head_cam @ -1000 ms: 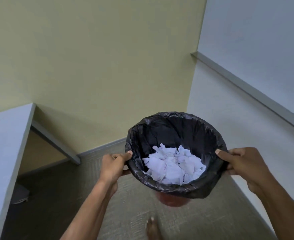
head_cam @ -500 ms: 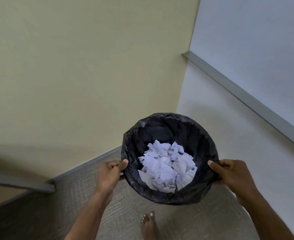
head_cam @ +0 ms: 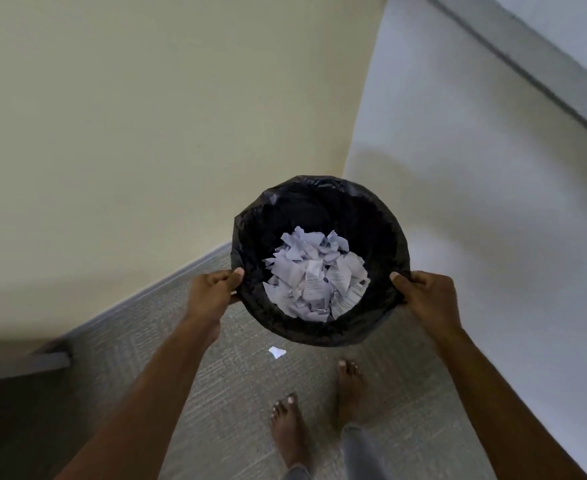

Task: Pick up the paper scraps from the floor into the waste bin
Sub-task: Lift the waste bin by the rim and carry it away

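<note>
The paper scraps (head_cam: 316, 275) lie in a loose white heap at the bottom of the waste bin (head_cam: 319, 336), which has a black liner (head_cam: 323, 183) folded over its rim. One single scrap (head_cam: 277, 352) is not collected yet. It lies on the floor (head_cam: 216, 393) just outside the near rim of the bin, between the bin and the person's bare feet (head_cam: 287, 427).

The left hand (head_cam: 212, 292) grips the left side of the rim and the right hand (head_cam: 427, 299) grips the right side. On each hand the fingers (head_cam: 221, 279) are curled and clamped on the rim together with the liner, with the thumb on top at the edge. The bin seems to be carried above the floor, but its base is hidden, so this is only my judgement.

I think the step in hand is to bring the bin down close to the last scrap. To do it well, keep the rim level, because the pieces are light and can slide out if the bin tilts. Keep the liner pinched against the rim, so it does not slip inside. Put the bin beside the scrap and not on top of it. Only when the bin stands firmly should one hand let go. The feet are near the scrap, so take care not to step on it.
</note>
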### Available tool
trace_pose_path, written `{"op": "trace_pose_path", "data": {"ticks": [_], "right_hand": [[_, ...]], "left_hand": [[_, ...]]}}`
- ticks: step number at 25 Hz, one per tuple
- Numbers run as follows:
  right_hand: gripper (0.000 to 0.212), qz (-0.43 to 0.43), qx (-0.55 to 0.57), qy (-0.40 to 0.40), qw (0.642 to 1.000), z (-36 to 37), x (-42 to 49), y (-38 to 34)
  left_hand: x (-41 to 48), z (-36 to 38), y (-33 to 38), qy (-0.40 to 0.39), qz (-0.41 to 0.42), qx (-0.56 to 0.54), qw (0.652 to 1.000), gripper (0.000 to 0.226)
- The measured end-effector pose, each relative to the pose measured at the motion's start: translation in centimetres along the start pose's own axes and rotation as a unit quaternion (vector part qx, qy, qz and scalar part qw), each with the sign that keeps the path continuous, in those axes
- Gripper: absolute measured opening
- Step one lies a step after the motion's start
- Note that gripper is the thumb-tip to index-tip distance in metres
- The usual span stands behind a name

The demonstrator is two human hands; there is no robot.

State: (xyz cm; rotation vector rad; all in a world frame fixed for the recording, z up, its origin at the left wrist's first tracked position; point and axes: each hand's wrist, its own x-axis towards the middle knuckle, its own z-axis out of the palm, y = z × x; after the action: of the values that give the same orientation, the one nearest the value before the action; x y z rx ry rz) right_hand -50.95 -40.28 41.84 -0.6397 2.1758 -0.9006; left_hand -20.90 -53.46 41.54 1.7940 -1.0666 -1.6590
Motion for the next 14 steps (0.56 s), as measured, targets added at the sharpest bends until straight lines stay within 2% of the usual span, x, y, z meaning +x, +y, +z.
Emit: {"op": "trace_pose_path", "data": {"ticks": [7, 14], "right_hand": [[0.045, 0.052, 0.012, 0.022, 0.998, 8.0, 11.1, 8.7], [0.045, 0.087, -0.009, 0.051, 0.995, 10.7, 17.2, 12.8]], "left_hand": [[13.8, 7.0, -7.6, 0.038, -0.04, 0.008, 0.998, 0.028], [20.7, 11.2, -11.4, 0.027, -0.031, 0.037, 0.998, 0.027]]}}
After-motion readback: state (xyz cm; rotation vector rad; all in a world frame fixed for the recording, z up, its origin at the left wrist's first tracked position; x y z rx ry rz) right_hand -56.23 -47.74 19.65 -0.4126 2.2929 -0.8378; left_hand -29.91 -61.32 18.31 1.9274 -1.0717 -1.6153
